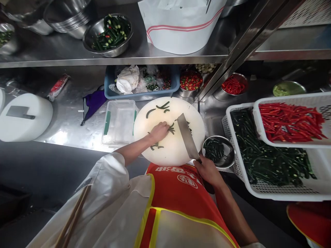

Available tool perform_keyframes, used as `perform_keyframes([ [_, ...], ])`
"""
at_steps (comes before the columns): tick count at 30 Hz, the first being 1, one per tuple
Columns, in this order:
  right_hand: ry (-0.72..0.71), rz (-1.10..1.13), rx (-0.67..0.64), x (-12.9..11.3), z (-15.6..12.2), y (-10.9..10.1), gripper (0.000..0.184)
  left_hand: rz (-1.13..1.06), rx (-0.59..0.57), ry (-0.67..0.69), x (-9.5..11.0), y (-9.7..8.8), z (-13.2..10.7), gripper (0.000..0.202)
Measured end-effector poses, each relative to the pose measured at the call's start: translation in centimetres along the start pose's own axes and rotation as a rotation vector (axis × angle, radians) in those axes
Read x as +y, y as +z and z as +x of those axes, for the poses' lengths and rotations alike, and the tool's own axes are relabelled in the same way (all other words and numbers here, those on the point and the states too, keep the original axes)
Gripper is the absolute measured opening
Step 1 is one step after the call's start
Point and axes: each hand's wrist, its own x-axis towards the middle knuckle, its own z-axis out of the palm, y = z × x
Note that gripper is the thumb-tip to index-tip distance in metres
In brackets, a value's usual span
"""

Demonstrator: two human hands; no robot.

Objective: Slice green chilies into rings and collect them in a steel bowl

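My left hand [159,132] is closed over a small bunch of green chilies [171,128], whose ends stick out to its right. They lie on a round white cutting board [168,155]. In my right hand [210,169] is the handle of a cleaver [187,137], its broad blade resting over the right part of the board, apart from my left hand. Small dark cut bits show just beyond the blade. More green chilies [162,106] lie loose at the board's far side, and a few others sit near my left wrist.
Right of the board stands a steel bowl [230,155] with dark green pieces. White baskets hold green chilies [271,155] and red chilies [289,122]. A clear plastic box [120,120] adjoins the board's left; a blue bin [142,95] stands behind. A steel shelf [64,62] overhangs the back.
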Motion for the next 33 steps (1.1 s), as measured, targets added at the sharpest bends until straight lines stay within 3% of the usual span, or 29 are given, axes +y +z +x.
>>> perform_keyframes([
  [3,-0.015,-0.036,-0.009,-0.1,0.0,0.1,0.033,-0.025,0.011,-0.011,0.2,0.2,-0.6,0.026],
  [8,-0.027,-0.061,-0.008,0.1,0.2,0.5,0.036,-0.058,0.041,0.083,0.4,0.6,0.1,0.031],
  [15,-0.011,-0.003,-0.034,0.0,-0.1,0.6,0.04,-0.079,0.124,-0.101,2.1,1.4,0.7,0.03],
  [19,-0.04,-0.043,-0.006,0.2,-0.2,0.8,0.041,-0.164,0.133,0.021,1.4,1.6,-0.1,0.038],
  [25,-0.095,-0.162,-0.003,-0.2,-0.6,1.2,0.045,-0.262,0.15,0.21,-0.4,1.7,-0.7,0.022],
  [33,-0.087,-0.189,-0.007,-1.6,-1.4,1.3,0.047,-0.304,0.18,0.351,-0.2,1.5,-0.9,0.018],
])
